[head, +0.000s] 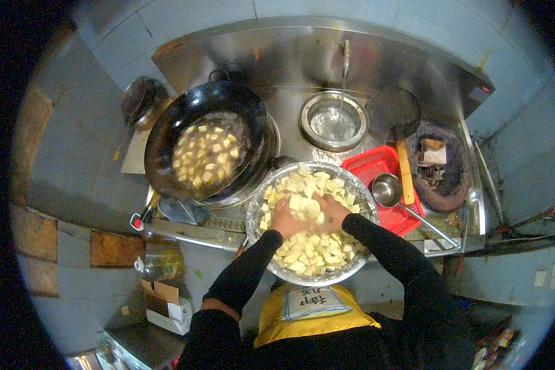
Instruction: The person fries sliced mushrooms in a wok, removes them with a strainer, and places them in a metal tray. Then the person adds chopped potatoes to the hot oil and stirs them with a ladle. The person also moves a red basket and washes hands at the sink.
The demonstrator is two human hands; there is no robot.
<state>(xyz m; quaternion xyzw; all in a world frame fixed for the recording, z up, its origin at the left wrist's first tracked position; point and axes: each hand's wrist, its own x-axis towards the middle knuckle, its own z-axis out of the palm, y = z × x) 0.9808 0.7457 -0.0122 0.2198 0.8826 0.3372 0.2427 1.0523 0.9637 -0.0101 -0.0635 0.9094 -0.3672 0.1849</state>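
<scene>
A large round metal bowl (312,280) full of pale, floury-looking cubes (305,254) stands before me at the counter's front edge. My left hand (288,221) and my right hand (331,213) are both in the bowl, cupped around a heap of cubes (304,207) between them. Their fingertips are partly hidden by the food. To the left, a big black wok (240,104) holds more cubes (206,156) in bubbling liquid. Right of the bowl lies a red plastic basket (370,161), with a metal ladle (387,190) resting across it.
Behind the bowl, water runs from a faucet (346,60) into a round metal basin (334,121). A wire strainer (392,113) with a wooden handle lies at right, beside a dark oval vessel (444,194). An open cardboard box (169,307) stands lower left.
</scene>
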